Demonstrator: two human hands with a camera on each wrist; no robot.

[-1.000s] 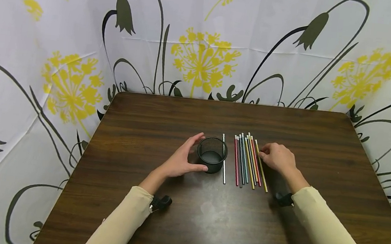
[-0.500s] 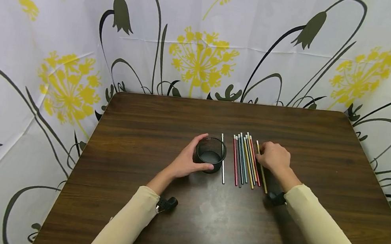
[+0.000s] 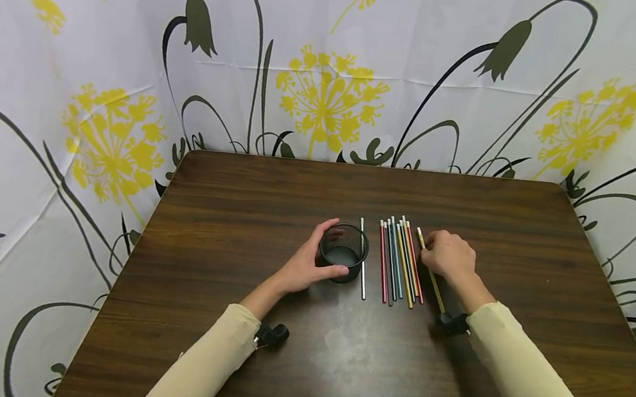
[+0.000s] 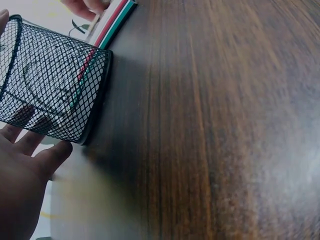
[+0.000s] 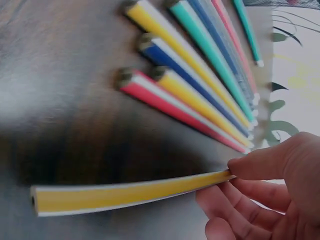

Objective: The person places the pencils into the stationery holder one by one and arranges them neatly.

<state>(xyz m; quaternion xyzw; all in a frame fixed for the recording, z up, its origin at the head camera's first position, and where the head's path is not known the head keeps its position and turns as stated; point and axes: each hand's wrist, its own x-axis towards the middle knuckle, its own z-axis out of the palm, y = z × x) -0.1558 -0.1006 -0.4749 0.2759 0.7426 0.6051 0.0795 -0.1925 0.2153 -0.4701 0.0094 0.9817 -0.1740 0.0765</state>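
My left hand (image 3: 302, 267) grips a black mesh pencil cup (image 3: 345, 274), thumb on the near side and fingers round the far side. The cup (image 4: 55, 82) stands upright on the table and holds nothing visible. Between right thumb and fingers, my right hand (image 3: 450, 258) pinches a yellow pencil (image 5: 125, 195) close to its far, white-tipped end. That pencil lies slanted, apart from a row of several red, yellow, blue, green and grey pencils (image 3: 398, 265). One silver-looking pencil (image 3: 364, 284) lies alone just right of the cup.
A dark brown wooden table (image 3: 272, 187) bears everything. Behind it hangs a white curtain (image 3: 403, 52) printed with yellow flowers and dark green stems. Small black cameras sit on both wrists, below cream sleeves (image 3: 202, 361).
My left hand has closed in round the cup. My right hand has taken the yellow pencil at the row's right end, drawn it away from the others, and swung its near end rightward.
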